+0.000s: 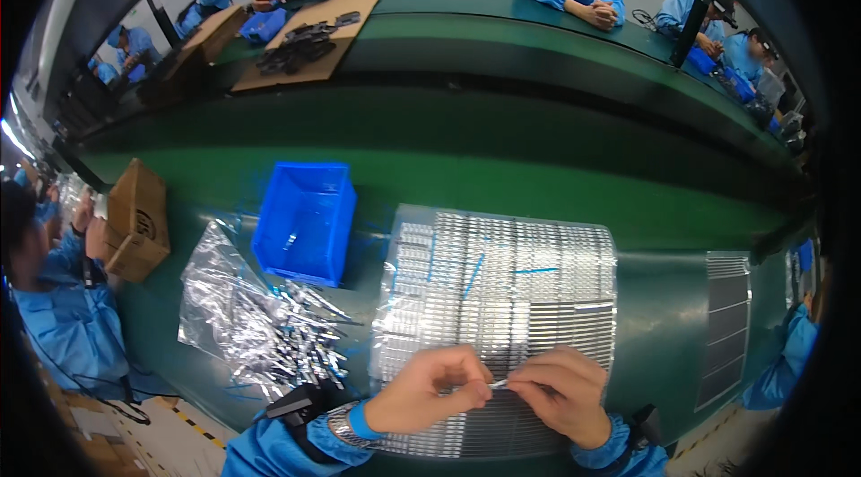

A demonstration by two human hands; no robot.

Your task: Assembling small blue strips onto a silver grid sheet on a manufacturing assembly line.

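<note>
At the frame's lower centre, my left hand point(421, 396) and right hand point(567, 394) pinch a small pale piece point(499, 384) between fingertips, over the sheet point(417, 214). Left of centre sits a blue bin point(314, 273); below it, silver strips point(303, 338).

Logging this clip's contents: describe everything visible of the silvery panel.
The silvery panel is flat, roughly rectangular and shiny, lined with columns of narrow bars; a clear, plastic-looking margin shows at its left. It lies on the green table, right of the blue bin, with thin blue strips on top. The left hand and right hand hold a small piece over its near part; whether they touch it is unclear.
</note>
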